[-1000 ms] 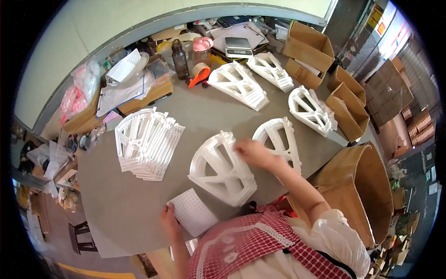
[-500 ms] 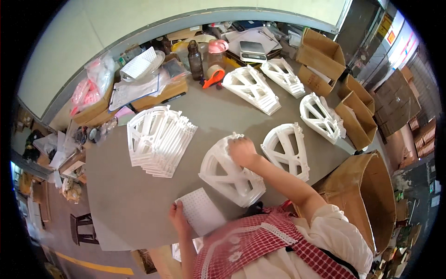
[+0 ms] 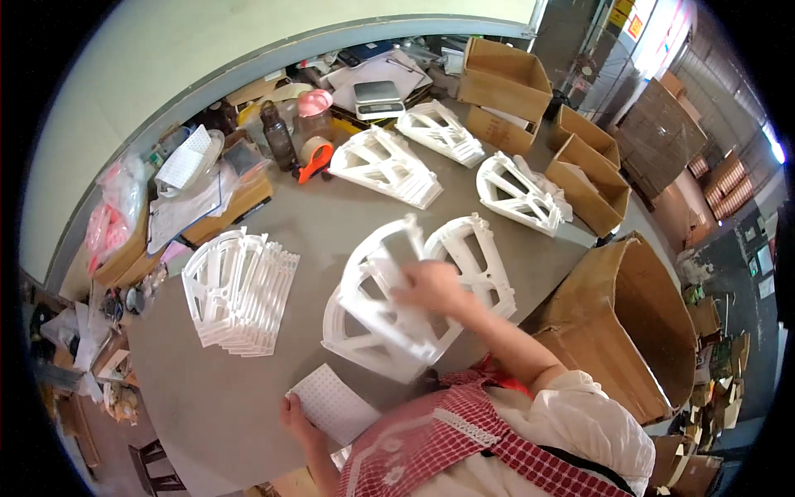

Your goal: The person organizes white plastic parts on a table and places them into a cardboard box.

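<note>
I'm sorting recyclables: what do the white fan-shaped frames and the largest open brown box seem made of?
White fan-shaped frames: likely moulded plastic, smooth with a slight sheen, judging by their matching thin ribs. Largest open brown box: apparently cardboard, matte, with creased walls and rough edges.

- The head-worn left fisheye looked down from near above the table (image 3: 224,406), with the left hand (image 3: 302,424) at seven o'clock and the right hand (image 3: 435,288) just off centre.
- It faced from the apron (image 3: 414,427) at six toward the wall (image 3: 199,79) at eleven.
</note>
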`<state>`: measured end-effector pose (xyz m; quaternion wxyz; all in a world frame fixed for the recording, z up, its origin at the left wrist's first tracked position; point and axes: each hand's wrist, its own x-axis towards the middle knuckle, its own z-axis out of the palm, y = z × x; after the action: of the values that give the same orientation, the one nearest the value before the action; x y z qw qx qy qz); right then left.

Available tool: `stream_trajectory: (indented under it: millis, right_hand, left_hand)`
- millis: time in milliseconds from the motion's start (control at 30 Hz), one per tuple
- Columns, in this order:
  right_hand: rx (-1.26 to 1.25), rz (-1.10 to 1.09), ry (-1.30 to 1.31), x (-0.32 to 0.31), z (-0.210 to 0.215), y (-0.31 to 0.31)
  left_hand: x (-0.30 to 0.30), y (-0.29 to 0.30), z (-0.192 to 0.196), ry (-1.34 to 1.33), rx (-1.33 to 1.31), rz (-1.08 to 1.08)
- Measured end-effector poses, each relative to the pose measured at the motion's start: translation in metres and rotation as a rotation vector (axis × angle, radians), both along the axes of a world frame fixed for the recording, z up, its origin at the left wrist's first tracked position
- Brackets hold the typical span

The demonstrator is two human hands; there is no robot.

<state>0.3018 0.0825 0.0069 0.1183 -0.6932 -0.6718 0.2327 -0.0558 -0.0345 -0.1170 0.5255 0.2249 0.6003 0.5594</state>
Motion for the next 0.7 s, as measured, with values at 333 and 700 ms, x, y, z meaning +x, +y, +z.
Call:
stream_trajectory:
  millis: [333,700]
  right_hand:
    - [0.290,-0.190,-0.341,0.089,-0.030,-0.033]
    - [0.598,0.651,0.366,-0.097,0.028,-0.043]
  left_hand:
    - [-0.015,-0.010,0.001,0.517,-0.007,-0.026]
    - [0.087,0.014,0.140,0.817,0.217,-0.392]
